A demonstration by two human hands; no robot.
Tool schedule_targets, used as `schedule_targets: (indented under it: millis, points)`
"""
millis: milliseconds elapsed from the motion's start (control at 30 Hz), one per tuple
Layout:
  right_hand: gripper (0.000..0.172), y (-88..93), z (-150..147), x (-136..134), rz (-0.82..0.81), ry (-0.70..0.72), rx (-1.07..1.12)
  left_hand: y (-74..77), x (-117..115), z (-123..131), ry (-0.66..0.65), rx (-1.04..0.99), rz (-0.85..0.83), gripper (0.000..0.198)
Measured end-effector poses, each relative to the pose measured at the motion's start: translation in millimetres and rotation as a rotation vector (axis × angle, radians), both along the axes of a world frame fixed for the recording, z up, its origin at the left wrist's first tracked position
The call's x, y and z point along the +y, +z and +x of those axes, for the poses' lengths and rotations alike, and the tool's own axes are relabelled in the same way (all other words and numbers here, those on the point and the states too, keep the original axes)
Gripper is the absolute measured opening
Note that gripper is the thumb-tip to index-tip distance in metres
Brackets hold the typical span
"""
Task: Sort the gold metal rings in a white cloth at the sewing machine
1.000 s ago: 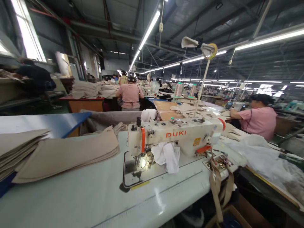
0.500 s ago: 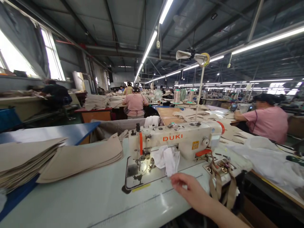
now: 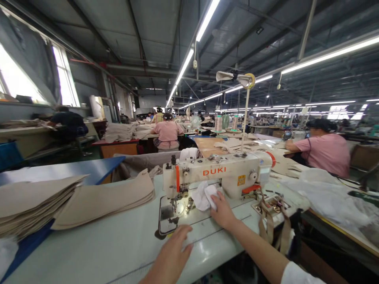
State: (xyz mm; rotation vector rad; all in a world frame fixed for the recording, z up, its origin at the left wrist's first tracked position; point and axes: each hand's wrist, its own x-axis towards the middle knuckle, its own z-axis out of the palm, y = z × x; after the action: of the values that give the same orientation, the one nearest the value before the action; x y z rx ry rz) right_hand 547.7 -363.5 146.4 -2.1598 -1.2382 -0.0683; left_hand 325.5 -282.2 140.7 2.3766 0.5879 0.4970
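A cream sewing machine (image 3: 227,172) marked DUKI stands on the pale table (image 3: 112,248). A white cloth (image 3: 201,196) lies bunched under its arm, beside the lit needle (image 3: 174,202). My right hand (image 3: 222,211) has its fingers closed on that cloth. My left hand (image 3: 173,252) rests flat on the table in front of the needle plate, fingers spread, holding nothing.
Stacks of beige cut fabric (image 3: 103,201) lie at the left. Beige straps (image 3: 271,223) hang over the table's right edge, with white plastic sheeting (image 3: 325,197) beyond. Thread cones (image 3: 219,123) stand behind the machine. Other workers in pink (image 3: 325,152) sit at nearby tables.
My right hand has reached forward from the table edge and taken hold of the white cloth. My left hand has come into view and settled on the table.
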Motion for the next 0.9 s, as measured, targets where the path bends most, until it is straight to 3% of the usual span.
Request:
schedule_targets:
  millis: [200,300,400,600,767,900]
  points:
    - [0.053,-4.5,14.8,-18.1,0.121,-0.019,0.037,26.1,-2.4,77.9,0.144,0.169,0.218,0.054]
    - [0.053,-4.7,17.9,-20.7,0.186,-0.016,0.068,25.3,-9.4,108.3,0.233,0.167,0.192,0.063]
    - [0.053,-6.7,21.3,-20.1,0.241,-0.023,0.112,17.9,-16.3,126.8,0.237,0.137,0.15,0.061]
    - [0.051,-10.8,28.5,-22.2,0.323,-0.089,0.223,12.1,-20.8,137.2,0.166,0.079,0.144,0.032]
    - [0.047,-9.9,29.8,-27.2,0.48,-0.131,0.404,11.2,-21.6,128.5,0.124,0.065,0.138,0.03]
    - [0.043,-9.9,30.5,-29.5,0.548,-0.173,0.535,-13.4,-15.1,99.7,0.105,-0.013,0.218,0.038]
